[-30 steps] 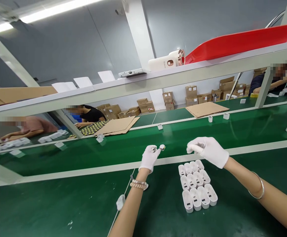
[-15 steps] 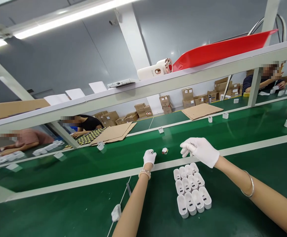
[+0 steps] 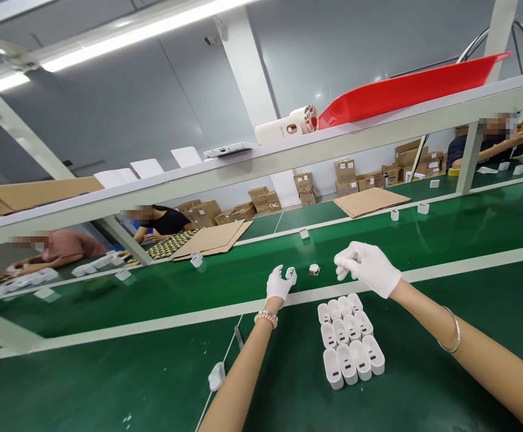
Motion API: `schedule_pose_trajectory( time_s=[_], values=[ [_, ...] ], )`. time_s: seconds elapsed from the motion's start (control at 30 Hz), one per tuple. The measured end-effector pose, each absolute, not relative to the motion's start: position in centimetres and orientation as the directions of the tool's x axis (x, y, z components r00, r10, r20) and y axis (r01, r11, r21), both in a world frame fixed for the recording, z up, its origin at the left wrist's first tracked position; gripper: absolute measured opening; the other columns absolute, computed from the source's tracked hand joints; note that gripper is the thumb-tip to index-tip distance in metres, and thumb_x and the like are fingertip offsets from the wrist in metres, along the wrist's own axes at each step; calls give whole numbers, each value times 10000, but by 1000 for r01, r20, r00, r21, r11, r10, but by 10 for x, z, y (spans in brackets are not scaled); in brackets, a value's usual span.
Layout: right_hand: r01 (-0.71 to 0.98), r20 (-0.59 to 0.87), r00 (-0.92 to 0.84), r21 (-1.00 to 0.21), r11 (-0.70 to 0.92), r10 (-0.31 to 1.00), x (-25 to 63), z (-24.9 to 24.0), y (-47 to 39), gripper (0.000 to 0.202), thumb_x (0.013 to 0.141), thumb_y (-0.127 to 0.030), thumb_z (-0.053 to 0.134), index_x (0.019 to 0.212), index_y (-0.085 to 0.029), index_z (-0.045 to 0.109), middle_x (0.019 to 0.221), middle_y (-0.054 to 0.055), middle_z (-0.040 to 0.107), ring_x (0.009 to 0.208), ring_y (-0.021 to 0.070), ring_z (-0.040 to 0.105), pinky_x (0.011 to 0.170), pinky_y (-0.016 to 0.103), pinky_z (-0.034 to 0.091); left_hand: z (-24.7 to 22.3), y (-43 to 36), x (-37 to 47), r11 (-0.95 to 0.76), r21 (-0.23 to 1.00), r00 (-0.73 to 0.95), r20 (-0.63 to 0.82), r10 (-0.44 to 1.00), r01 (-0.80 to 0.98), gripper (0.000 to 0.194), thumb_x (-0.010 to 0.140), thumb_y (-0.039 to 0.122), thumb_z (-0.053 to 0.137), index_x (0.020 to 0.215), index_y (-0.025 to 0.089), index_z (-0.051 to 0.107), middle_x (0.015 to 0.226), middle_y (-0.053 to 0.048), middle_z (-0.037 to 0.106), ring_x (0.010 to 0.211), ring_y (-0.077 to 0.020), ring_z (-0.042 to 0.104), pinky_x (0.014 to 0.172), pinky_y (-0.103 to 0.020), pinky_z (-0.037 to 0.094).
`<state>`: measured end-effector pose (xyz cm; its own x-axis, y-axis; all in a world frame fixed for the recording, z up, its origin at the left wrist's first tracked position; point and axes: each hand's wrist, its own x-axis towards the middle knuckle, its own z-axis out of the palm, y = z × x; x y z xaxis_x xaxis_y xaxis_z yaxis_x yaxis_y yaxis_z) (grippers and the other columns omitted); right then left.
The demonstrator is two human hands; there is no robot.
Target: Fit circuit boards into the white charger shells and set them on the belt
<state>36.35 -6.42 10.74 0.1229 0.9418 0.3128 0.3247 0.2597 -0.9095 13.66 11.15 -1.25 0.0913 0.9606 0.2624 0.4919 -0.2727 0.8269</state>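
My left hand (image 3: 279, 283), in a white glove, is over the green belt (image 3: 243, 282) with thumb and fingers apart, beside a small white housing (image 3: 290, 275) at its fingertips. Just right of that housing lies a small part with a white top and a circuit board (image 3: 314, 270). My right hand (image 3: 368, 267), also gloved, hovers above the belt's near rail with its fingers bent together; whether anything small is between them is hidden. Several open white housings (image 3: 352, 324) stand upright in three rows on the near green table (image 3: 288, 384).
More white housings (image 3: 394, 215) sit along the belt. A white crumpled item (image 3: 217, 377) lies at the near left. Overhead, a shelf (image 3: 369, 135) holds a red tray (image 3: 405, 90). People work across the belt, near cardboard sheets (image 3: 216, 238).
My left hand has opened from around the white housing, which now shows beside its fingers. The housings and board part on the belt have shifted right in view. My right hand stays raised.
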Motion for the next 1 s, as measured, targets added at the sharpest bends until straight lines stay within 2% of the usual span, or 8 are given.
schedule_pose_trajectory(
  time_s=[0.13, 0.2, 0.27, 0.47, 0.63, 0.83, 1.0],
  values=[
    [255, 210, 179, -953, 161, 961, 381, 87, -35, 160, 931, -207, 576, 788, -137, 592, 747, 57, 731, 627, 145, 708, 526, 227, 499, -32, 90, 138, -244, 860, 48, 249, 967, 448, 302, 903, 198, 639, 1196, 143, 588, 1238, -103, 627, 1129, -245, 621, 962, -465, 528],
    [225, 150, 185, -968, 107, 971, 391, 70, -20, 152, 958, -193, 564, 836, -113, 610, 748, 41, 716, 616, 128, 693, 512, 213, 497, -46, 67, 133, -270, 869, 73, 264, 962, 414, 317, 851, 72, 606, 1158, 147, 591, 1202, -111, 659, 1130, -210, 642, 1012, -393, 509],
    [197, 93, 187, -979, 55, 978, 399, 51, -7, 154, 978, -220, 568, 891, -106, 622, 763, 12, 695, 624, 110, 672, 538, 213, 518, -57, 45, 127, -290, 873, 93, 276, 957, 392, 300, 818, 64, 578, 1100, 162, 607, 1141, -102, 693, 1069, -201, 678, 996, -376, 525],
    [176, -45, 214, -981, -84, 976, 410, 1, 7, 203, 979, -293, 587, 908, -109, 633, 789, 0, 662, 631, 96, 634, 589, 235, 547, -67, 27, 122, -338, 866, 120, 316, 941, 369, 230, 767, 127, 554, 976, 179, 634, 1031, -93, 727, 990, -227, 705, 967, -429, 541],
    [203, -41, 241, -975, -92, 970, 413, -21, 15, 211, 975, -316, 593, 935, -112, 637, 809, 2, 661, 644, 100, 630, 611, 248, 550, -66, 26, 124, -376, 843, 157, 342, 927, 384, 230, 755, 147, 534, 957, 186, 636, 993, -90, 726, 957, -239, 706, 945, -454, 548],
    [269, -16, 275, -959, -93, 961, 416, -26, 19, 258, 987, -357, 565, 1063, -119, 629, 921, 35, 667, 715, 121, 644, 646, 277, 562, -66, 16, 125, -459, 788, 255, 384, 887, 410, 242, 806, 148, 475, 998, 186, 616, 997, -95, 706, 972, -239, 687, 934, -455, 548],
    [363, 17, 291, -927, -94, 957, 412, -9, 12, 247, 985, -349, 563, 1137, -165, 629, 1104, 67, 657, 888, 168, 656, 770, 333, 577, -59, 5, 128, -575, 717, 426, 411, 806, 395, 389, 825, 109, 470, 1157, 237, 628, 1143, -80, 662, 1095, -236, 631, 1012, -448, 499]
  ],
)
